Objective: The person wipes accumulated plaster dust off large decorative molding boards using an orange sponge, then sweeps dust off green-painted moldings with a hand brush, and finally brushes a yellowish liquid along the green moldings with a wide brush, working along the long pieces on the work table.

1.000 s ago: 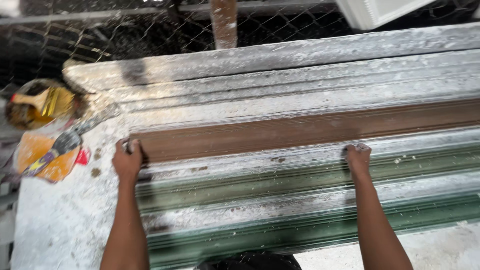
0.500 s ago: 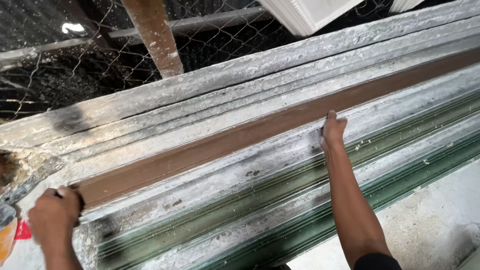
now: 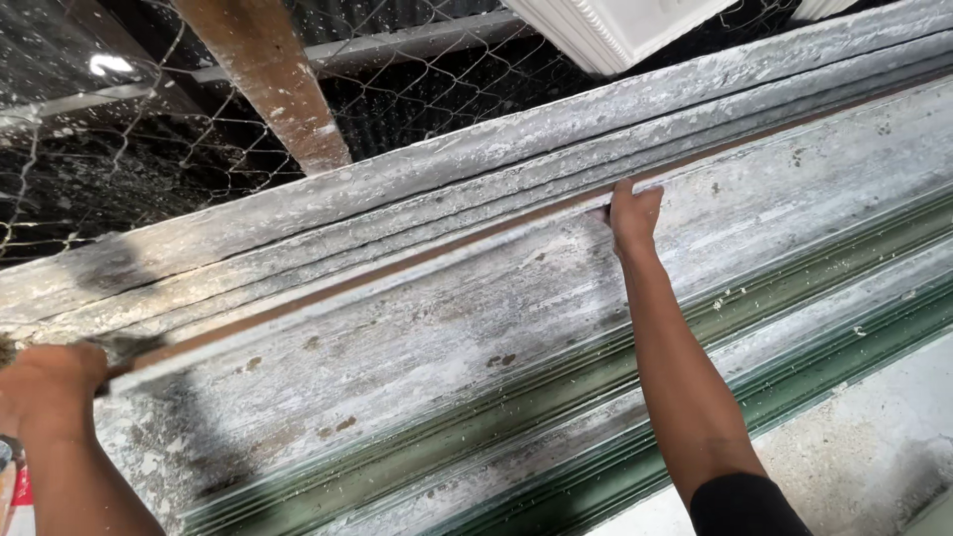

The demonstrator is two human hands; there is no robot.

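Both hands point(image 3: 635, 213) grip tilted plank point(image 3: 556, 298)

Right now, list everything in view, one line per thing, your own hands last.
long board: one, whitish with plaster, brown far edge, tilted up on the bench, running left to right
ribbed mould bench: one, green and grey with white crust, under the board
wire mesh fence: one, grey, behind the bench
wooden post: one, brown, spattered white, upper left behind the mesh
white moulding: one, top centre
concrete floor: grey, lower right
left hand: grips the board's left end
right hand: grips the board's far edge, mid-length
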